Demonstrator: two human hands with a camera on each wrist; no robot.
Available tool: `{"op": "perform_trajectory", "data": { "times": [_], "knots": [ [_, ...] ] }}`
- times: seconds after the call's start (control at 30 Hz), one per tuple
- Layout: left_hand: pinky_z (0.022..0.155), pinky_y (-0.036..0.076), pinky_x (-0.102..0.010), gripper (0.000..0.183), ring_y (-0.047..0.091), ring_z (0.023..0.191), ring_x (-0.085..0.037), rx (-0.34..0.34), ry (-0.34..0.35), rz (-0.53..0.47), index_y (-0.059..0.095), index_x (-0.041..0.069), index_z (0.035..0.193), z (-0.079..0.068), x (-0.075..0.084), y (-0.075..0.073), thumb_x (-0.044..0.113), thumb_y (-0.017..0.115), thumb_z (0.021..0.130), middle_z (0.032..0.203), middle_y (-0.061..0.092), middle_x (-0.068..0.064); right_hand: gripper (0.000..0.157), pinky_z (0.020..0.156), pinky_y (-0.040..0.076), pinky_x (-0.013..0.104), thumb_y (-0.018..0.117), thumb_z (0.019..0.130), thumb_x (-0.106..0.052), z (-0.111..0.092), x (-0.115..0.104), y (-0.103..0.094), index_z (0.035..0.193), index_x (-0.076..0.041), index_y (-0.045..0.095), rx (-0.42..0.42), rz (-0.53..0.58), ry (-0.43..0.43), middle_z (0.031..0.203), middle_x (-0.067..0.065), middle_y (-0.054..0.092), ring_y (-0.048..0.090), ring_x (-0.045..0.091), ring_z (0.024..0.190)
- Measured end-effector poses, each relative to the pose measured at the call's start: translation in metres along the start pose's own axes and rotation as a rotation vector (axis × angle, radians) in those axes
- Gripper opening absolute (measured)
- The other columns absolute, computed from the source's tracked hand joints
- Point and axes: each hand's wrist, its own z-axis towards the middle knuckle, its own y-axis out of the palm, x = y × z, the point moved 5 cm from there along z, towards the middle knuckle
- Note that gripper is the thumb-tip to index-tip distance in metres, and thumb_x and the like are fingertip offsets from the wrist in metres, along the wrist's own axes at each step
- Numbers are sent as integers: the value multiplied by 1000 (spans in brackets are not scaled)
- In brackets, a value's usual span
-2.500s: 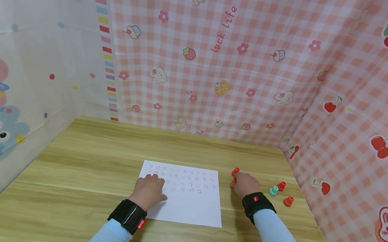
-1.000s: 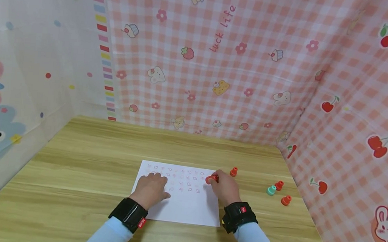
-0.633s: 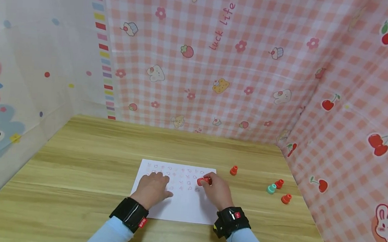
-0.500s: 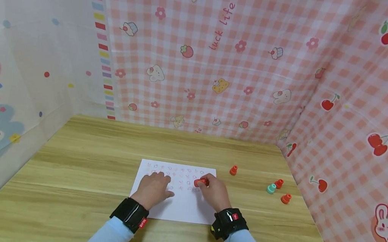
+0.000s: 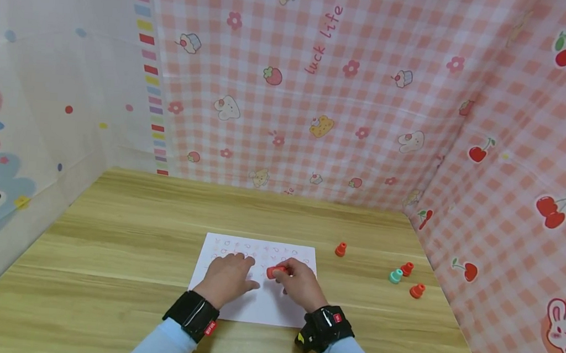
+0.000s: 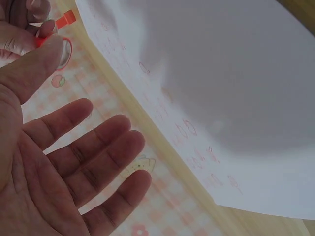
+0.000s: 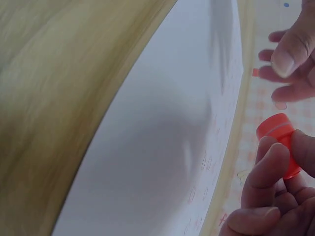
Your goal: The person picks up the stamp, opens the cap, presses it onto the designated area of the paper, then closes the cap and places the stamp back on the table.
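A white sheet of paper (image 5: 267,311) with rows of small red printed marks lies on the wooden table. My right hand (image 5: 303,286) pinches a red toy stamp (image 5: 274,272) over the sheet, tipped sideways so its base points left toward my other hand. In the right wrist view, thumb and fingers wrap the narrow handle of the stamp (image 7: 275,129). My left hand (image 5: 227,279) is over the left part of the paper, fingers loosely spread and holding nothing. The left wrist view shows its palm (image 6: 44,182) and relaxed fingers; its thumb overlaps the stamp there.
Another red stamp (image 5: 340,250) stands right of the paper. Farther right are a teal stamp (image 5: 396,276) and two red ones (image 5: 407,269), (image 5: 417,291). Printed cloth (image 5: 288,105) hangs behind the table (image 5: 124,230) and along both sides.
My right hand has picked up a red stamp from beside the paper and carried it left over the sheet, tipping it sideways. My left hand has drifted slightly right.
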Motion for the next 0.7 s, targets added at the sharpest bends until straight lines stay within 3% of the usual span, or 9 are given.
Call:
{"op": "perform_trajectory", "data": {
  "times": [0.43, 0.7],
  "knots": [
    [67, 53, -42, 43, 66, 80, -26, 30, 99, -51, 69, 5, 104, -2, 6, 1, 38, 82, 80, 88, 67, -9, 10, 58, 42, 30, 68, 94, -13, -2, -11, 16, 99, -5, 68, -111, 105, -89, 86, 3, 65, 55, 15, 63],
    [57, 43, -34, 25, 55, 65, -15, 4, 153, -91, 66, 10, 88, -1, 9, 4, 32, 78, 85, 73, 57, 1, 10, 58, 42, 29, 67, 95, -15, 0, -11, 19, 100, -6, 68, -159, 118, -86, 85, 3, 66, 56, 17, 65]
  ]
}}
